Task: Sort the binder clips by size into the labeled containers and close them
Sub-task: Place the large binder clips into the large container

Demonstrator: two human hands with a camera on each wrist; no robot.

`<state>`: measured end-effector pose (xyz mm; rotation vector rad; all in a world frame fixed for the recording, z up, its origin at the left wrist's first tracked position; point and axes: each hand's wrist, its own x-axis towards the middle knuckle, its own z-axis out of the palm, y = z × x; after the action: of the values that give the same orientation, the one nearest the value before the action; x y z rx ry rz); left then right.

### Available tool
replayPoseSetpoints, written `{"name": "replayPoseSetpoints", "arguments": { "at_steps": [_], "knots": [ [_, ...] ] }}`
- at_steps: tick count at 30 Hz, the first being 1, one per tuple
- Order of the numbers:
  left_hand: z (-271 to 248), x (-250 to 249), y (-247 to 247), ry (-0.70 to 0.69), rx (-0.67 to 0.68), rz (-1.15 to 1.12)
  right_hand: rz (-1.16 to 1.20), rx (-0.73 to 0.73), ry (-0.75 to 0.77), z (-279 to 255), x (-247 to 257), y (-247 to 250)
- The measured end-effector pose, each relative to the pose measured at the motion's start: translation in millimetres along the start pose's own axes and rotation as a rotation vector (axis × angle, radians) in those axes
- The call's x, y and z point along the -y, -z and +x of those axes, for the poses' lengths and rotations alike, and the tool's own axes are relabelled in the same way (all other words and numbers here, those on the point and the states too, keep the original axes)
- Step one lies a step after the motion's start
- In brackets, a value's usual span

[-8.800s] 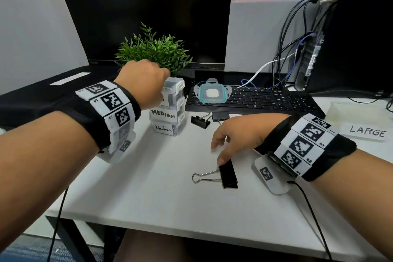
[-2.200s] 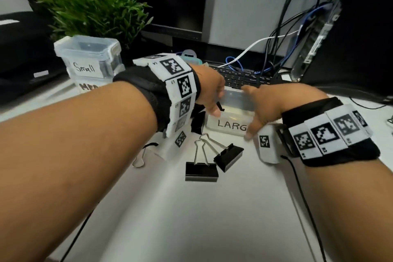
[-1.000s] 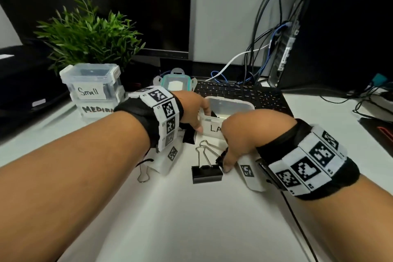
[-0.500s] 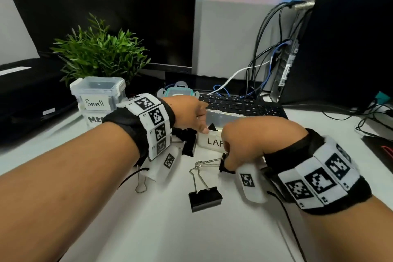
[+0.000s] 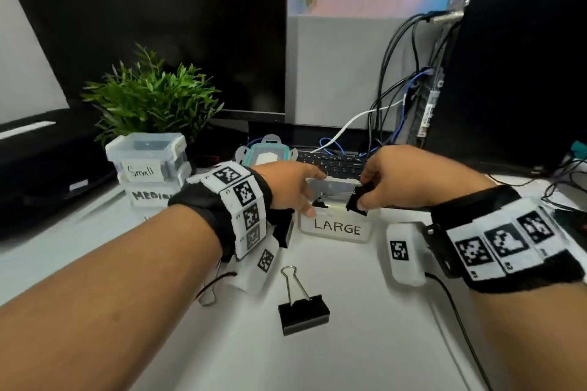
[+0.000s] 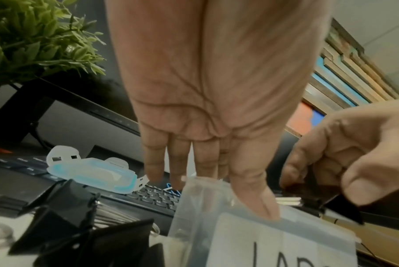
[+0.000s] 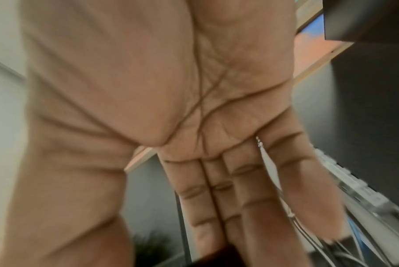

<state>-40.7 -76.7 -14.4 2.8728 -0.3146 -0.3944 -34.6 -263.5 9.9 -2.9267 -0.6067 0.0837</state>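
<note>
The clear container labelled LARGE [image 5: 336, 228] stands open at mid-table. My left hand [image 5: 314, 194] holds its left end, thumb [image 6: 262, 204] on the front wall and fingers behind the far rim. My right hand [image 5: 360, 197] pinches a black large binder clip [image 5: 356, 202] just above the container's opening; the same clip [image 6: 331, 198] shows in the left wrist view. Another large clip [image 5: 303, 311] lies on the table in front, handles pointing away. A further black clip [image 5: 282, 230] sits partly hidden under my left wrist.
Closed Small [image 5: 146, 159] and Medium [image 5: 149, 195] containers are stacked at left before a green plant [image 5: 149, 98]. A teal-rimmed lid [image 5: 270, 155] rests on the keyboard [image 5: 336, 163] behind. A monitor, a PC tower and cables fill the back and right.
My right hand lifted one large clip off the table and carried it up over the LARGE container. My left hand stayed on the container. One clip stays lying in front.
</note>
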Motion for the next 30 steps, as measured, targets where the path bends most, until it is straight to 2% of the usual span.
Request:
{"name": "replayPoseSetpoints", "arguments": {
  "at_steps": [5,8,15,18,21,23,25,26,27,30],
  "knots": [
    [-1.2,1.5,-2.8,0.006,-0.038,-0.026,0.0,0.005,0.017,11.6,-1.2,-17.9],
    [-3.3,-0.7,-2.7,-0.007,-0.016,0.019,-0.022,0.034,0.019,11.6,-5.2,-19.7],
    [-8.1,-23.2,-9.9,0.048,0.107,0.402,-0.12,0.133,-0.037,13.9,-4.5,-24.4],
    [-11.3,-24.7,-11.6,0.04,0.1,0.344,-0.149,0.159,-0.022,6.9,2.8,-17.9],
    [-19.3,-19.7,-3.7,0.004,-0.014,0.22,-0.165,0.076,0.014,-4.3,15.5,-5.3],
    [-21.2,-15.8,1.9,0.055,-0.163,0.181,-0.173,0.059,0.076,-12.9,26.4,1.4],
    [-22.5,-12.9,5.7,0.153,-0.296,0.166,-0.188,0.123,0.134,-20.6,35.8,3.1],
    [-23.8,-12.0,6.1,0.206,-0.318,0.168,-0.214,0.163,0.156,-22.7,39.0,2.3],
    [-24.6,-11.2,5.5,0.248,-0.299,0.181,-0.244,0.195,0.169,-23.0,40.5,0.8],
    [-23.7,-11.4,-5.7,0.312,-0.128,0.212,-0.261,0.245,0.137,-18.1,38.4,-3.0]
  ]
}}
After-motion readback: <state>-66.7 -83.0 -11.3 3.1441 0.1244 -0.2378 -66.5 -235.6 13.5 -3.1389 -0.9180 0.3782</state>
